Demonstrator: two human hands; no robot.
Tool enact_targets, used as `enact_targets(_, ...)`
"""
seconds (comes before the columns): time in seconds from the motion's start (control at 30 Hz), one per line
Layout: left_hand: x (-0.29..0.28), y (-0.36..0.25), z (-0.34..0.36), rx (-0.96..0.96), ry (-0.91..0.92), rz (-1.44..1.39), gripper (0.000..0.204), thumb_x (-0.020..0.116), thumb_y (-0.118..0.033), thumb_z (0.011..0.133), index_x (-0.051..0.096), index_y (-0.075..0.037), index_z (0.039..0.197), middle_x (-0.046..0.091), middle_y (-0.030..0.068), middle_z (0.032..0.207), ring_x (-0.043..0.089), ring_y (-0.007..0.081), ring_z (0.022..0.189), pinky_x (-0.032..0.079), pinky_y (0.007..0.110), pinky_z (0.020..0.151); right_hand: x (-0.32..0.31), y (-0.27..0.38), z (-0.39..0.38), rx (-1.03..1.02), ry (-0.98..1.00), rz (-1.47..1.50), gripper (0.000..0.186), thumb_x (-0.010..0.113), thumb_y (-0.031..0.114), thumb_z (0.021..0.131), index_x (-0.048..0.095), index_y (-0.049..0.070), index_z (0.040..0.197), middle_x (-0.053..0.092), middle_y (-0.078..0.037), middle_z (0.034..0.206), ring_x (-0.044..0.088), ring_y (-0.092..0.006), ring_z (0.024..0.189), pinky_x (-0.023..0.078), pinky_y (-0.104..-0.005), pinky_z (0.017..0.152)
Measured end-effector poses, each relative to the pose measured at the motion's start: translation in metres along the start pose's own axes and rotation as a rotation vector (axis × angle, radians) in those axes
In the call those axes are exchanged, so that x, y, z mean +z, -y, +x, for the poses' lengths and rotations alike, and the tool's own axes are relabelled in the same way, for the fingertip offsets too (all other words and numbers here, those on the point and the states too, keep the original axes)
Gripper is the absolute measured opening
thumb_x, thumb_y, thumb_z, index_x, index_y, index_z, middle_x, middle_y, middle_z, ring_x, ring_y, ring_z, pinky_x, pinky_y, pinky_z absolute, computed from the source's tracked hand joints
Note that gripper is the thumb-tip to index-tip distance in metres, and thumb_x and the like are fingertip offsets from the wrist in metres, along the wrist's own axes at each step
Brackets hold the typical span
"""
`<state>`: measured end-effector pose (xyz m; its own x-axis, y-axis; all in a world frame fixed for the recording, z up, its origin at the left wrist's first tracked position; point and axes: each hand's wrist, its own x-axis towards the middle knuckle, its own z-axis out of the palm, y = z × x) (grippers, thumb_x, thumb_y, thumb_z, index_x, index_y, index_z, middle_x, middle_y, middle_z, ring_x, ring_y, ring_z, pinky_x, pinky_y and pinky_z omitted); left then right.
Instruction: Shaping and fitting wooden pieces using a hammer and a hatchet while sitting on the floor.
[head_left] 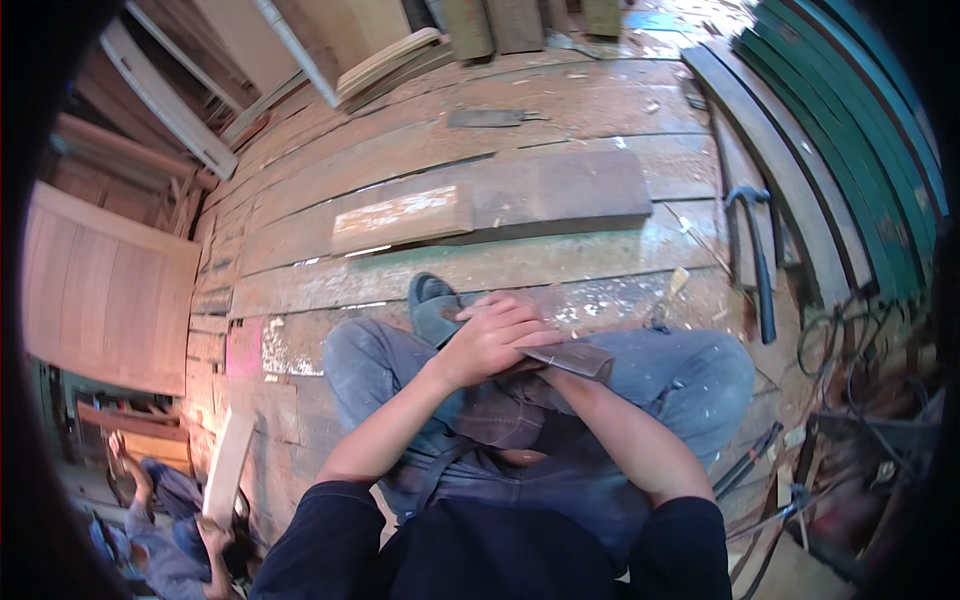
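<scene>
My left hand [497, 340] lies closed over my right hand [532, 364] and part of a dark, flat metal blade or tool [577, 360], above my crossed legs in worn jeans. The tool's broad end sticks out to the right. My right hand is mostly hidden underneath, so its grip cannot be made out. A dark shoe [432, 298] shows just beyond my hands. On the floor in front lies a thick board [560, 188] with a shorter, pale-patched wooden piece [398, 215] at its left.
Hammer [760, 260] and long boards [805, 190] lie right, beside green planks [850, 150]. Pliers [755, 460] and cables [840, 350] are lower right. A flat metal piece [480, 119] lies ahead. Wooden panels [110, 290] stand left. Another person [165, 555] works at lower left with wood [228, 465].
</scene>
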<state>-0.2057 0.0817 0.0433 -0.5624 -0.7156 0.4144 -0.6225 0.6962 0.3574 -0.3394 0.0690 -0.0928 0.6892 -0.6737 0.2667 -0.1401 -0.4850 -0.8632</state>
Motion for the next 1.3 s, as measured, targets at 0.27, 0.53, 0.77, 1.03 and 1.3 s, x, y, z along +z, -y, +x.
enact_targets(0.27, -0.018, 0.042, -0.006, -0.155, 0.025, -0.113, 0.038, 0.077, -0.03, 0.076, 0.062, -0.005, 0.1, 0.064, 0.0085, 0.094, 0.061, 0.0273, 0.09, 0.046, 0.036, 0.08, 0.018, -0.028, 0.032, -0.009, -0.23, -0.314, 0.036, 0.064, 0.018, 0.089, 0.054, 0.007, 0.121, 0.058, -0.009, 0.113, 0.055, -0.0249, 0.106, 0.045, -0.0357, 0.089)
enact_targets(0.53, -0.044, 0.148, -0.08, -0.503, -0.089, 0.283, 0.05, 0.071, -0.013, 0.079, 0.053, -0.007, 0.126, 0.055, 0.0129, 0.127, 0.051, 0.033, 0.118, 0.043, 0.04, 0.098, 0.01, 0.003, 0.06, 0.418, -0.345, 0.56, 0.014, 0.055, 0.009, 0.095, 0.06, -0.003, 0.088, 0.059, -0.007, 0.064, 0.059, -0.0128, 0.06, 0.05, -0.0281, 0.06)
enact_targets(0.77, -0.015, 0.157, -0.073, -0.52, -0.068, 0.137, 0.057, 0.066, -0.015, 0.081, 0.046, -0.005, 0.133, 0.04, 0.0171, 0.142, 0.04, 0.0362, 0.129, 0.037, 0.042, 0.107, 0.007, -0.022, 0.067, 0.648, -0.598, 0.758, 0.016, 0.059, 0.012, 0.094, 0.057, -0.001, 0.085, 0.053, -0.004, 0.058, 0.052, -0.0121, 0.048, 0.042, -0.0282, 0.047)
enact_targets(1.03, 0.03, 0.153, -0.064, -0.428, 0.132, 0.24, 0.058, 0.066, -0.013, 0.079, 0.048, -0.01, 0.134, 0.036, 0.0106, 0.148, 0.039, 0.0374, 0.13, 0.035, 0.045, 0.109, 0.003, -0.038, 0.064, 0.882, -0.626, 0.803, 0.014, 0.057, 0.012, 0.091, 0.057, 0.001, 0.083, 0.057, -0.007, 0.059, 0.056, -0.0167, 0.049, 0.048, -0.0304, 0.048)
enact_targets(1.3, 0.026, 0.144, -0.066, -0.462, 0.187, -0.093, 0.037, 0.061, -0.009, 0.084, 0.059, -0.008, 0.12, 0.057, 0.0123, 0.128, 0.054, 0.0315, 0.115, 0.045, 0.039, 0.095, 0.018, -0.042, 0.06, 0.722, -0.49, 0.67, 0.022, 0.061, 0.022, 0.089, 0.054, 0.001, 0.094, 0.058, -0.006, 0.067, 0.06, -0.0157, 0.058, 0.048, -0.0296, 0.049)
